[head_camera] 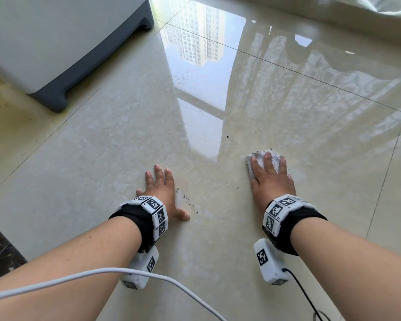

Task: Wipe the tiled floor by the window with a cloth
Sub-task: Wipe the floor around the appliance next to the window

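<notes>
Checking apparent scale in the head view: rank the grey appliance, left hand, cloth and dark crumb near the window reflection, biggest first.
1. grey appliance.
2. left hand.
3. cloth; unsure against the left hand, since the right hand covers part of it.
4. dark crumb.
</notes>
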The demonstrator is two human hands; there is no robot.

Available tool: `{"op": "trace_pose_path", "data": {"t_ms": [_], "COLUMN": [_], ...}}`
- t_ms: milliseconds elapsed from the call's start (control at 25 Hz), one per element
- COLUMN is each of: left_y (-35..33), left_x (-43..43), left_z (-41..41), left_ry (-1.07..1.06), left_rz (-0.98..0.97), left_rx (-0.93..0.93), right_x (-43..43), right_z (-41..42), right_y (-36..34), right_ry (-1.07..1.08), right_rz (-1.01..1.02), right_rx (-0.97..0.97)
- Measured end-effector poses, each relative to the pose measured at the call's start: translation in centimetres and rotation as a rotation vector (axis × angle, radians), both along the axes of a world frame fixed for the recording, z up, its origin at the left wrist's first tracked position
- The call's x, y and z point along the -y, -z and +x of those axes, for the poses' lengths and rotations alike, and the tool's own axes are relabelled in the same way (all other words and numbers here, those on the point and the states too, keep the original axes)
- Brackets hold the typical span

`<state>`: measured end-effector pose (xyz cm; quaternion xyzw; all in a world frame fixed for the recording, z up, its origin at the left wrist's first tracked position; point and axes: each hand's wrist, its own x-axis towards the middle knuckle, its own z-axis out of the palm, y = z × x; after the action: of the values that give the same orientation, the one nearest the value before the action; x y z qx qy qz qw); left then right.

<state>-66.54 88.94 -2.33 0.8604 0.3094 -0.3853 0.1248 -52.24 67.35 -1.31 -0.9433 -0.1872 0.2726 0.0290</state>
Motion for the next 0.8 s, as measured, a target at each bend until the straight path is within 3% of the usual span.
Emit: {"op": "trace_pose_path", "data": {"t_ms": [200,800], "left_y": [-0.2,-2.4], "left_x": [-0.3,-1.6], "left_z": [-0.9,-2.9], "left_ry": [-0.036,-0.131], "left_rz": [0.010,0.063], "left_rx": [-0.021,-0.028], "right_x": [-1.5,-3.7], "right_z": [-3.4,-7.1], "right_y": [0.3,0.1], "right_ry": [-0.206,-0.461], "right_rz": [0.045,0.135], "right_rx": [-0.015,-0.090]}}
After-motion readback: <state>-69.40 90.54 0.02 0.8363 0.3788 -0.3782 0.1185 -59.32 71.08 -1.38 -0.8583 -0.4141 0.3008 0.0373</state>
